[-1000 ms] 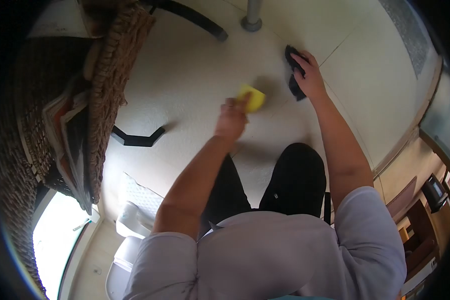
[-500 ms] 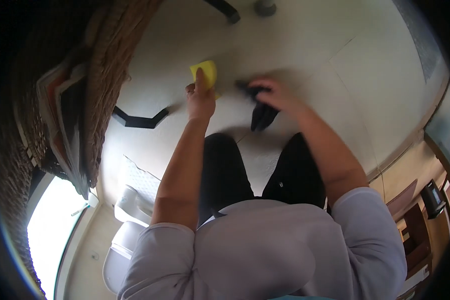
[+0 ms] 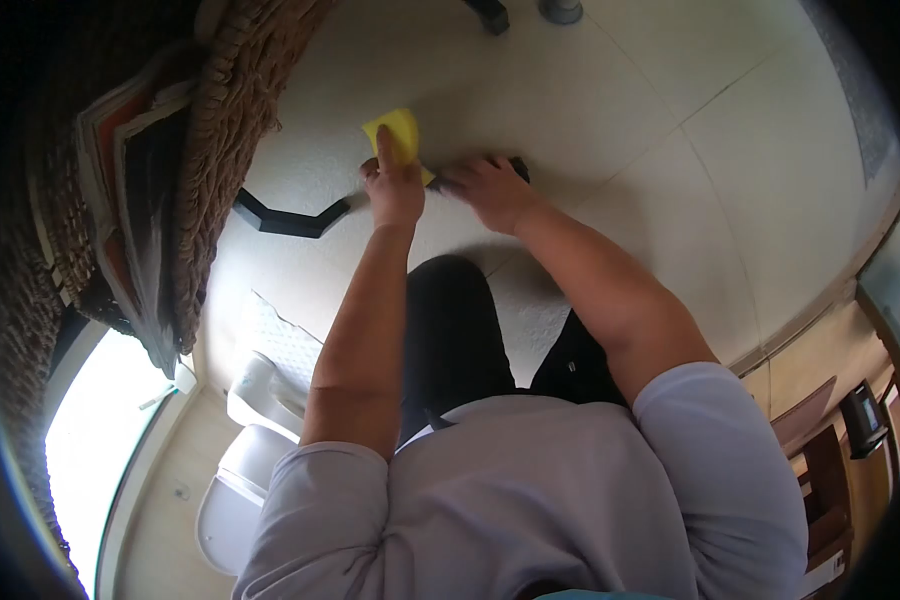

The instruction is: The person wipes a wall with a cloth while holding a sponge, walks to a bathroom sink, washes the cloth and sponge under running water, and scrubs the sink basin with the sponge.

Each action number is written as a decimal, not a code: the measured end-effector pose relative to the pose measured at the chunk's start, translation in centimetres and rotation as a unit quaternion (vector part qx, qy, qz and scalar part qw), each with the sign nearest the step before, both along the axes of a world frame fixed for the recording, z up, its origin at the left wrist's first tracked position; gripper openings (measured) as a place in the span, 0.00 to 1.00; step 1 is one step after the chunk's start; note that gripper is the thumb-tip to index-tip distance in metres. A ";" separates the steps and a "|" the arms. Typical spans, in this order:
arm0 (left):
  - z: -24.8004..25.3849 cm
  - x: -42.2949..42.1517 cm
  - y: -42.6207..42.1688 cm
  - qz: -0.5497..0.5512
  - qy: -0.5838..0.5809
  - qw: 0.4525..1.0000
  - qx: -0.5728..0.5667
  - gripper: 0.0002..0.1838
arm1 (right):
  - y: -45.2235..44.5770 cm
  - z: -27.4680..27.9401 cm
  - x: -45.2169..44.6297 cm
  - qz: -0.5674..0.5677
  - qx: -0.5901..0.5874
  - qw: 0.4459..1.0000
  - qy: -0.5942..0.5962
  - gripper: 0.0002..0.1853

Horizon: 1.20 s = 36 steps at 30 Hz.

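Note:
My left hand (image 3: 398,185) is closed on a thin yellow cloth (image 3: 402,130), its thumb or a finger lying along the top. A corner of the cloth shows below, near the right hand. My right hand (image 3: 492,190) is close beside it, palm down, with its fingers curled over a black object. Only a small end of this black object (image 3: 519,168) shows past the knuckles; the rest is hidden, so its kind cannot be made out. Both hands are low over the pale tiled floor (image 3: 610,120), in front of my knees.
A woven basket (image 3: 235,130) with magazines (image 3: 120,180) stands at the left. A black angled leg (image 3: 295,220) juts out beside it. Further off are another black leg (image 3: 490,15) and a grey round foot (image 3: 560,10). A white toilet (image 3: 235,500) is at lower left.
My right hand has moved left, close to my left hand, carrying the black object, which is now mostly covered. The left hand keeps the yellow cloth. The view has shifted slightly.

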<state>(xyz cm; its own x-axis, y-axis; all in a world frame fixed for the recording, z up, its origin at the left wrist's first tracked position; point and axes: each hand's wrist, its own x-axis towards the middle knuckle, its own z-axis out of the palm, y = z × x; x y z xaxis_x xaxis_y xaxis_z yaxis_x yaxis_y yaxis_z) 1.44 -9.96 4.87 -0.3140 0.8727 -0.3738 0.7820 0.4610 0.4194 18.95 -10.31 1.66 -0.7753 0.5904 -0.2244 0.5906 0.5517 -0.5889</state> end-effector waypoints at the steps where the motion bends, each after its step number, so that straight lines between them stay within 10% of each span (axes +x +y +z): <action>1: 0.0 0.0 0.2 -0.023 0.017 1.000 -0.002 0.36 | -0.4 0.1 0.4 0.042 -0.016 0.999 0.025 0.17; 7: -0.2 3.4 5.0 -0.119 0.069 0.990 -0.034 0.36 | -2.6 1.2 9.8 0.183 -0.091 0.979 0.023 0.09; 13: -5.1 12.3 10.1 -0.233 0.203 0.949 -0.058 0.38 | -0.4 3.9 18.3 -0.341 -0.103 0.924 0.140 0.19; 16: -2.9 15.0 9.0 -0.394 -0.007 0.914 -0.099 0.32 | 1.0 4.7 21.3 -0.523 -0.118 0.812 0.230 0.20; 21: -0.7 13.6 12.1 -0.170 0.010 0.984 -0.045 0.31 | 3.0 3.5 22.7 -0.661 -0.208 0.633 0.346 0.17; 24: -5.0 14.0 11.6 -0.405 0.135 0.904 -0.020 0.30 | 5.6 1.1 20.9 -0.624 -0.102 0.736 0.240 0.19; 27: 0.1 12.9 13.0 -0.454 0.106 0.875 -0.128 0.28 | 7.0 -1.5 17.8 -0.546 0.105 0.830 0.047 0.22; 28: 1.0 10.9 13.1 -0.309 0.027 0.940 -0.144 0.29 | 7.0 -1.9 16.3 -0.503 0.185 0.843 -0.036 0.23; 33: -3.1 1.4 7.0 -0.208 0.201 0.952 -0.096 0.34 | 2.8 -0.7 8.9 -0.169 0.133 0.970 -0.114 0.22; 36: -1.0 1.5 2.4 -0.192 0.095 0.960 -0.178 0.34 | 1.3 0.1 7.1 -0.020 -0.029 0.999 -0.015 0.18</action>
